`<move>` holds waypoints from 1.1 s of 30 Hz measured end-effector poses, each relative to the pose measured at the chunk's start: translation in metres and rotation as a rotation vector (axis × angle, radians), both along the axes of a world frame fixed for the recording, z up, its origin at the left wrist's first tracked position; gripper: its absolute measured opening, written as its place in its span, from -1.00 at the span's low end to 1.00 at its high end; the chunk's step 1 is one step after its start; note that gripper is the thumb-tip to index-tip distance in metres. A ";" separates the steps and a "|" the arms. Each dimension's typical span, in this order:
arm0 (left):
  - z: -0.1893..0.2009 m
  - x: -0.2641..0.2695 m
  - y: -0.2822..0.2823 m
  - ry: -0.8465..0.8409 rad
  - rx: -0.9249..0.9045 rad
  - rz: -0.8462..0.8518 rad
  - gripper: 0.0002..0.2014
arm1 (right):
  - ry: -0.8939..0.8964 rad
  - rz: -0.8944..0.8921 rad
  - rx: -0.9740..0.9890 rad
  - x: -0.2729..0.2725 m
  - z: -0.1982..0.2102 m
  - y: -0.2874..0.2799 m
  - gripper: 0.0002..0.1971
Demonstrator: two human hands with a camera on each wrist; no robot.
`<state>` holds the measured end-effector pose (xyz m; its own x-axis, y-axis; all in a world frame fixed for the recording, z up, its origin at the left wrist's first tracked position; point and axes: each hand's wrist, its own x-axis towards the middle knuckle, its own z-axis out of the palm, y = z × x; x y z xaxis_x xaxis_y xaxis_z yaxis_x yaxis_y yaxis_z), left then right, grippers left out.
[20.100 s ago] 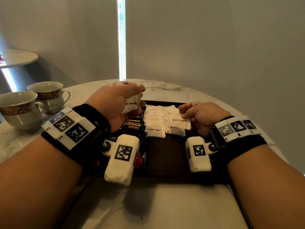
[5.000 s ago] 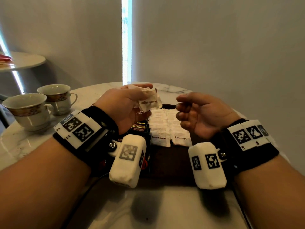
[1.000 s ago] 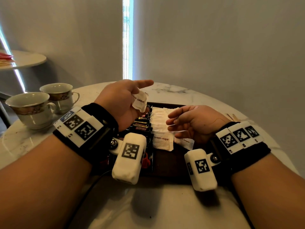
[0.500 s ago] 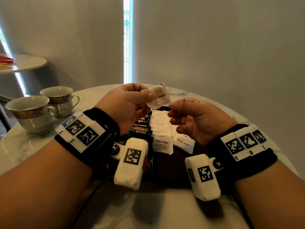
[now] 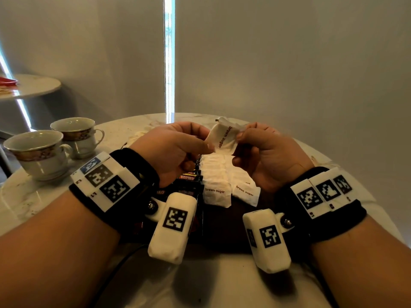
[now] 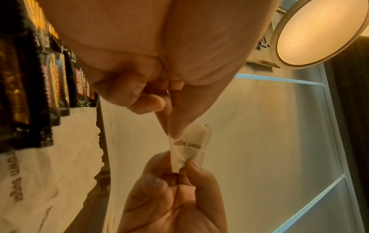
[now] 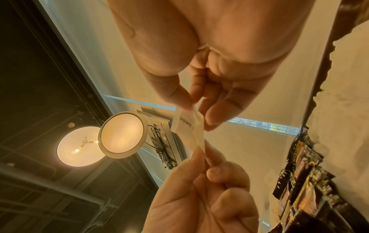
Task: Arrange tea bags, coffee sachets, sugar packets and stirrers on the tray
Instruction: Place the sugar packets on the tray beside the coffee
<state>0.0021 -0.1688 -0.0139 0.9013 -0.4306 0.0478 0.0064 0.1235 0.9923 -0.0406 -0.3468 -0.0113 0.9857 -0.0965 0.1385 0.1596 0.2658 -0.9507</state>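
Tray [image 5: 222,223]: dark, set on round marble surface [image 5: 218,283], front part bare; rest mostly hidden behind wrists.
- Contents, left col.: coffee sachets [image 5: 188,177], black w/ red-gold print, overlapped in a row; "KOPIKO" read on several.
- Contents, centre/right: sugar packets [image 5: 216,193], white paper, two overlapped rows; "brown sugar" printed on the two nearest. Left row lies just beside the sachets.
- Tea bags, stirrers: not identified w/ certainty in any view.

Item in hand: one sugar packet [image 5: 223,138], white, "brown sugar" read vertically, held up in the air above far end of tray, between both hands.
- Left hand [image 5: 171,150]: packet's near/left edge pinched betw. thumb and forefinger; other fingers curled in.
- Right hand [image 5: 266,156]: packet's top right corner pinched betw. thumb and fingertips.

Off tray:
- Two teacups [image 5: 37,152], white w/ gold patterned band, on saucers, at left edge of surface, well apart from tray.
- Second small round table [image 5: 31,85], far left.
- Surface bare in front of tray, up to near edge.
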 end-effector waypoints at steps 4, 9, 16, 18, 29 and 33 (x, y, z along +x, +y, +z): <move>0.002 -0.001 -0.001 -0.003 -0.090 0.015 -0.59 | -0.015 -0.004 -0.035 0.001 0.000 0.000 -0.82; 0.003 -0.007 -0.005 -0.026 -0.042 0.052 -0.91 | -0.022 0.067 -0.098 -0.002 -0.002 0.002 -0.91; 0.002 -0.003 -0.003 -0.027 -0.021 0.096 -0.96 | 0.043 0.071 -0.203 -0.002 0.003 -0.014 -0.73; 0.001 -0.002 -0.003 -0.014 -0.020 0.099 -0.95 | 0.062 0.046 -0.218 -0.002 0.005 -0.017 -0.72; 0.001 0.000 -0.002 0.039 -0.084 0.169 -0.90 | 0.578 -0.181 -0.587 0.007 0.015 -0.046 -0.92; 0.002 -0.004 -0.003 0.056 -0.092 0.149 -0.92 | 0.852 -0.130 -0.870 0.006 0.013 -0.054 -0.81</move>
<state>-0.0018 -0.1716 -0.0115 0.9573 -0.2877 0.0288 0.0361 0.2177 0.9754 -0.0345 -0.4008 0.0014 0.7823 -0.3986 -0.4787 -0.6227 -0.4819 -0.6164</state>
